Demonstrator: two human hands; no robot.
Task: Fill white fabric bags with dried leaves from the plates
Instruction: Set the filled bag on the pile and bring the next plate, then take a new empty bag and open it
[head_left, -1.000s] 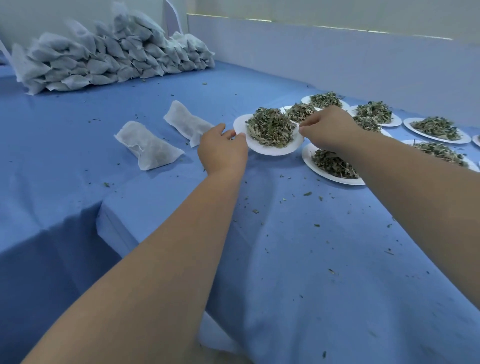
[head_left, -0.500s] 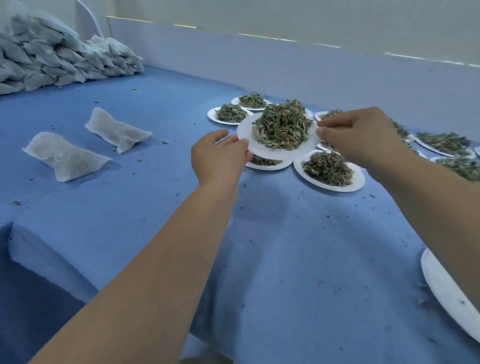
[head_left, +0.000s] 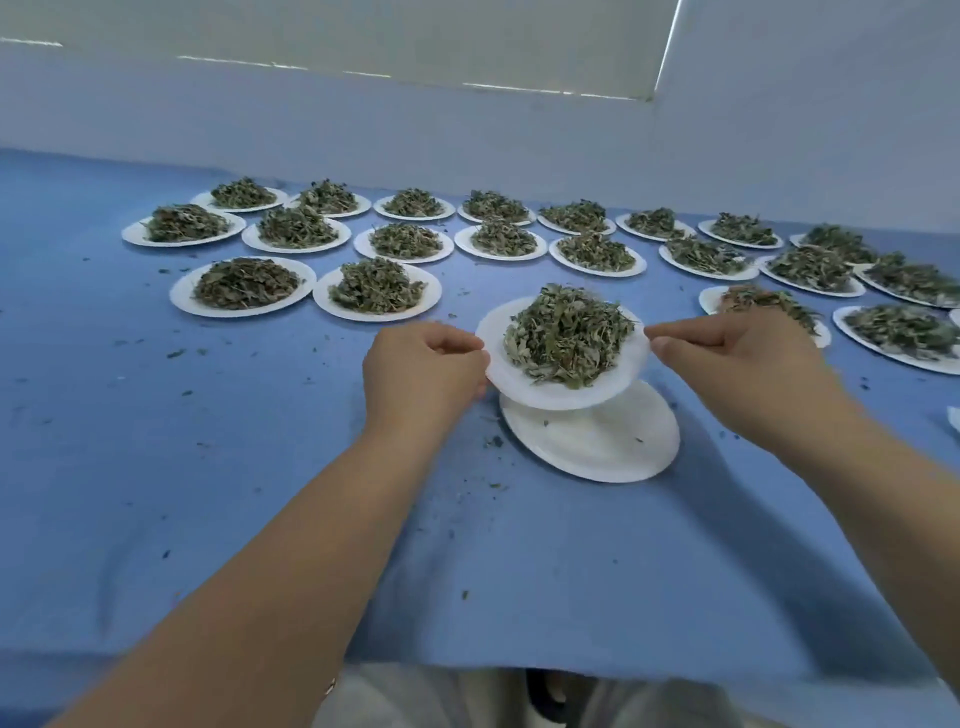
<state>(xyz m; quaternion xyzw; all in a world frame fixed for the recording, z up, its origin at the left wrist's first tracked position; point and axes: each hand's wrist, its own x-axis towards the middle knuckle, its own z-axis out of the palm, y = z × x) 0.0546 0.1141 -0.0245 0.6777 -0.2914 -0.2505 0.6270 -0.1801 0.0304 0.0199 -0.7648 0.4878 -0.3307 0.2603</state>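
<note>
A white paper plate (head_left: 540, 392) heaped with dried green leaves (head_left: 569, 335) is held in the air between both hands. My left hand (head_left: 423, 374) pinches its left rim and my right hand (head_left: 737, 364) pinches its right rim. Right under it an empty white plate (head_left: 597, 441) lies on the blue cloth. No white fabric bag is in view.
Several more plates of dried leaves, such as one (head_left: 242, 286) at the left and one (head_left: 901, 335) at the right, stand in rows across the blue table (head_left: 208, 467) up to the pale wall. Leaf crumbs are scattered on the cloth. The table's front edge is near my body.
The view has swung right, so the bags at the left are out of sight. Both hands have carried the full plate right and toward me, over an empty plate.
</note>
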